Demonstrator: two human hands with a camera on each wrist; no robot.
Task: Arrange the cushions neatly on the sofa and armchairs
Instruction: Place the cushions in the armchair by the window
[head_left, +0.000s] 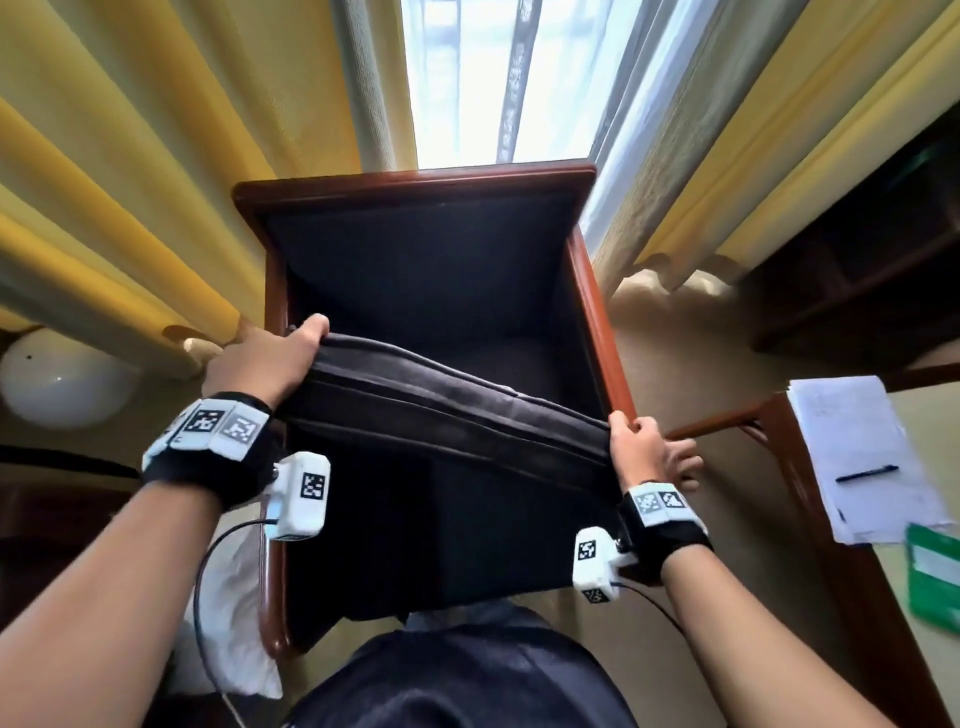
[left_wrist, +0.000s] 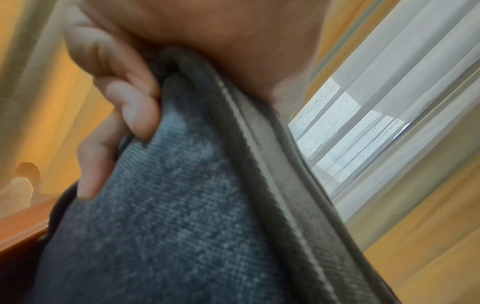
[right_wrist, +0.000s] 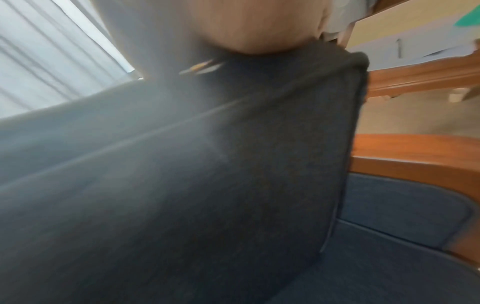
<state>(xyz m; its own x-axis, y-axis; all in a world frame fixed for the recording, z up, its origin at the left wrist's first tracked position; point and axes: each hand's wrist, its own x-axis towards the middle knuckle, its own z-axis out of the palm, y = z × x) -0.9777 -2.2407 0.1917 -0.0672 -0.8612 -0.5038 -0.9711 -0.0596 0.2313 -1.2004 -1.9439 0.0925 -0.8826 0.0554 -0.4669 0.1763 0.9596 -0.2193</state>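
Yellow curtains (head_left: 130, 171) fill upper left and right of frame. Mid-frame we hold the dark cushion (head_left: 447, 415) over the wooden armchair (head_left: 426, 249), long axis slanting upper left to lower right. Left hand (head_left: 260, 361) and right hand (head_left: 641, 447) each clutch an end. Papers (head_left: 857, 447), pen (head_left: 866, 473) at right.
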